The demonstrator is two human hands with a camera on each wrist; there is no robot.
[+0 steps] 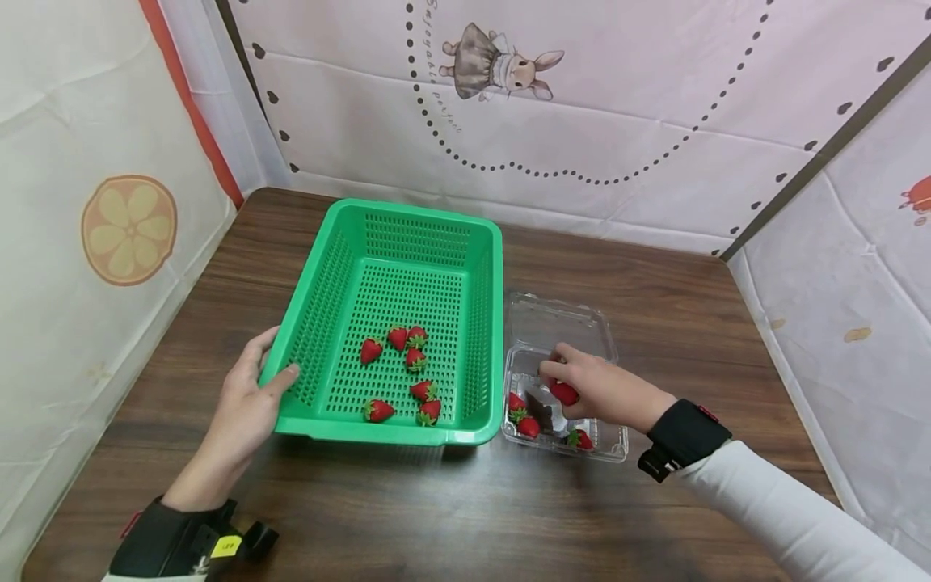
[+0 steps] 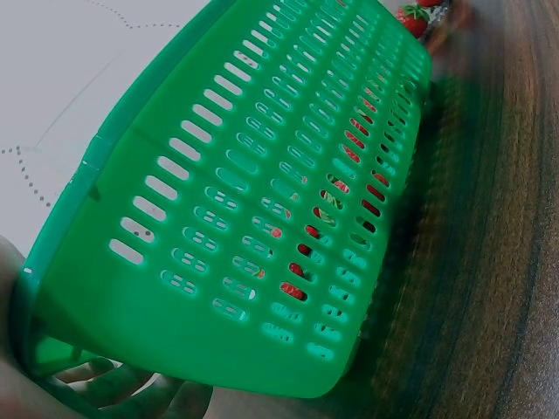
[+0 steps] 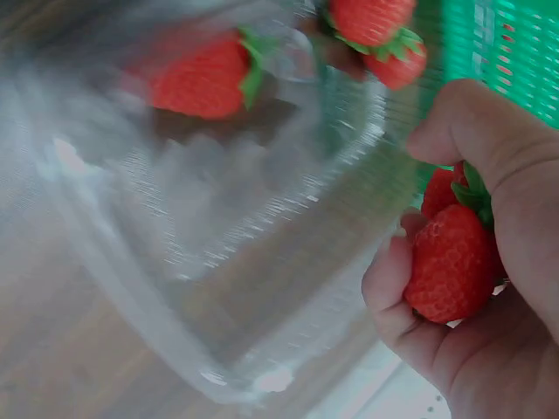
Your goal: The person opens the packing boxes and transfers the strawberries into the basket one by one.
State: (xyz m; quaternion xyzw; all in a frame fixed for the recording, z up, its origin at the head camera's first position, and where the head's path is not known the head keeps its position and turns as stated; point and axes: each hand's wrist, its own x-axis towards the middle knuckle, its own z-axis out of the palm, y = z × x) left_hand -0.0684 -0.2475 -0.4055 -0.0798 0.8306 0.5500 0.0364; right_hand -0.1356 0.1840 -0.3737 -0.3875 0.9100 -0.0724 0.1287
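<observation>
A green plastic basket [image 1: 410,287] with slotted sides stands left of centre, several strawberries [image 1: 415,360] scattered over its near half. My left hand [image 1: 243,404] grips its near-left rim, thumb on top and fingers beneath; the left wrist view shows berries through the slots. Over the clear plastic clamshell box [image 1: 618,454], my right hand [image 1: 611,390] holds red strawberries [image 3: 450,262] in its curled fingers. In the right wrist view a second berry partly shows behind the larger one. Three strawberries [image 1: 528,427] are visible in the box; the hand hides part of it.
The clamshell's clear lid [image 1: 563,323] lies folded back behind the box, which stands close beside the basket's right side. A dark wood table [image 1: 465,509] carries everything. Printed cloth [image 1: 618,89] hangs behind the table and at both sides.
</observation>
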